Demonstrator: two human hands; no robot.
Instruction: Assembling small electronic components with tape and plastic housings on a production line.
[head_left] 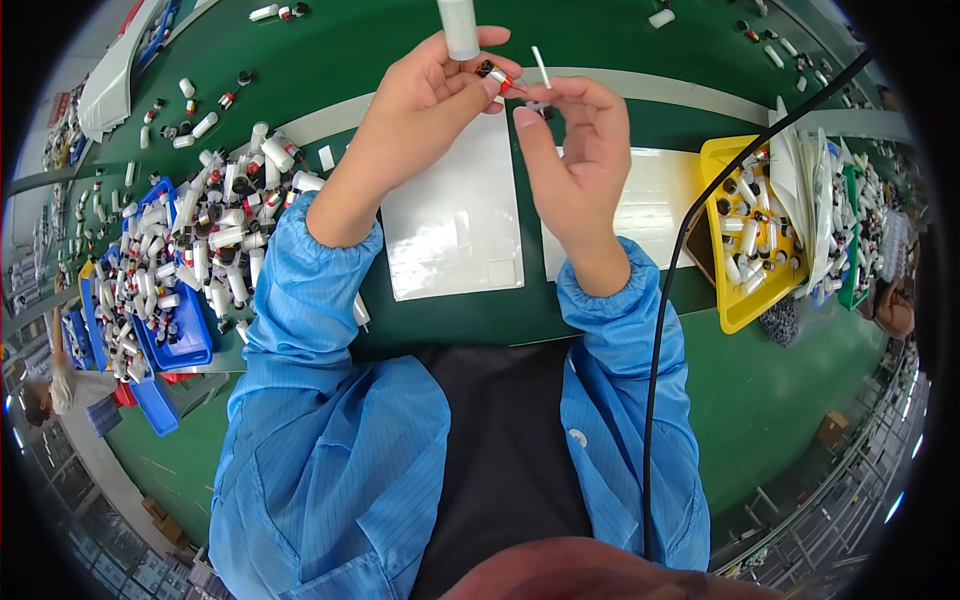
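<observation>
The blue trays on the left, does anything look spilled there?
It looks messy: small white, black and red pieces are heaped past the blue trays and scattered on the green table. I can't tell whether they spilled.

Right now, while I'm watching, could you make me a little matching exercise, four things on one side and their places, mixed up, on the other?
Things:
1. White tube
2. Thin white stick
3. Yellow tray
4. Black cable

Places:
A. Passing in front of the right sleeve
B. At the right hand
C. At the left hand
D. On the picture's right, with small pieces inside

Right pairs: 1-C, 2-B, 3-D, 4-A.
</observation>
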